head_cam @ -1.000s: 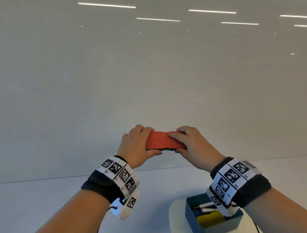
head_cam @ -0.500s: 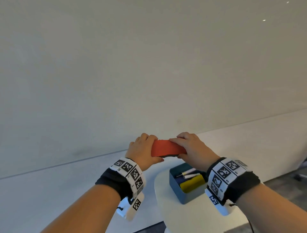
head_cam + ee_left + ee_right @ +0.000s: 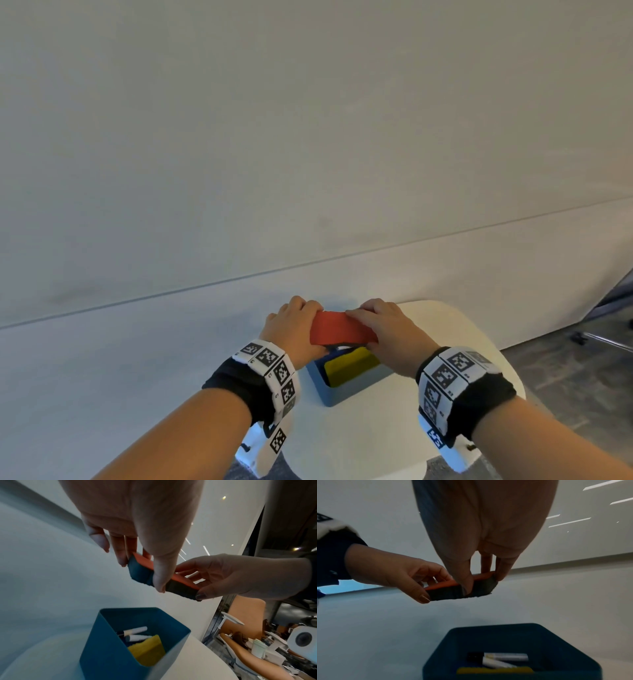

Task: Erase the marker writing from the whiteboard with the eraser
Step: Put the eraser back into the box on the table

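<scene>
Eraser (image 3: 339, 328) pinched by both my hands' fingers (image 3: 159, 574) over the blue bin (image 3: 109, 655) — whiteboard (image 3: 308, 137) looks clean, just stowing left I'd guess.

Eraser (image 3: 339, 329) pinched between the fingers (image 3: 158, 574) of both hands, one end each. Directly below the fingers, on the desk (image 3: 359, 442): box (image 3: 346, 394) with two markers (image 3: 505, 657) and a sponge (image 3: 147, 651) inside. Beyond the fingers, whiteboard (image 3: 308, 137).
</scene>
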Motion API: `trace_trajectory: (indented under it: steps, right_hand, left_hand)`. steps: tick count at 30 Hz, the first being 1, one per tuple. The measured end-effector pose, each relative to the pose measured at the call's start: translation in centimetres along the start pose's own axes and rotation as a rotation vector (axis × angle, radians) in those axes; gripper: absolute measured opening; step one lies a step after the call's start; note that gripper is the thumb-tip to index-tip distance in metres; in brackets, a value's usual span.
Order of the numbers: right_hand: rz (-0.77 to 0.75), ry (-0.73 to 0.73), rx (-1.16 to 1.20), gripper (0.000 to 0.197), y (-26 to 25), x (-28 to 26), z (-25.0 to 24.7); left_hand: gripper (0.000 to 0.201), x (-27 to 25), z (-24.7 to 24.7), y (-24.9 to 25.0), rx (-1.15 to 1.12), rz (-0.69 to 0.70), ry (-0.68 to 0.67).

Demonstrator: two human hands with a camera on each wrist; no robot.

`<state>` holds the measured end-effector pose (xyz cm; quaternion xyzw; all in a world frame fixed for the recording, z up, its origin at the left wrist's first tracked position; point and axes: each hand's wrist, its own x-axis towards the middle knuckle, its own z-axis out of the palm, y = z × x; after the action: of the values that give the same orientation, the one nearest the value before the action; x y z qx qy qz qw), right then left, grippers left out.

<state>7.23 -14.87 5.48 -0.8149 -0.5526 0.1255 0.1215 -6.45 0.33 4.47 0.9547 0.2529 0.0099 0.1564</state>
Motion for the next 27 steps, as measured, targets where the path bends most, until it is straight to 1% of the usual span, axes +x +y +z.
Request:
trace_trajectory:
  steps: [6, 12, 21, 27]
  right_hand:
    - [-0.001, -0.091, -0.018, 0.059, 4.8, 1.2, 2.7]
    - [-0.028, -0.158, -0.026, 0.060, 8.3, 2.7, 4.9]
    - [-0.022, -0.215, 0.092, 0.067, 10.5, 4.9, 7.4]
    - [-0.021, -0.264, 0.133, 0.063, 11.0, 5.4, 8.2]
  left_hand:
    - [0.069, 2.3, 4.4, 1.1, 0.013, -0.079, -0.100]
    - [0.062, 4.5, 8.0, 1.7, 0.066, -0.133, -0.143]
    - [0.056, 6.4, 11.2, 1.8, 0.182, -0.204, -0.141]
    - [0.053, 6.5, 11.7, 1.9, 0.203, -0.222, -0.129]
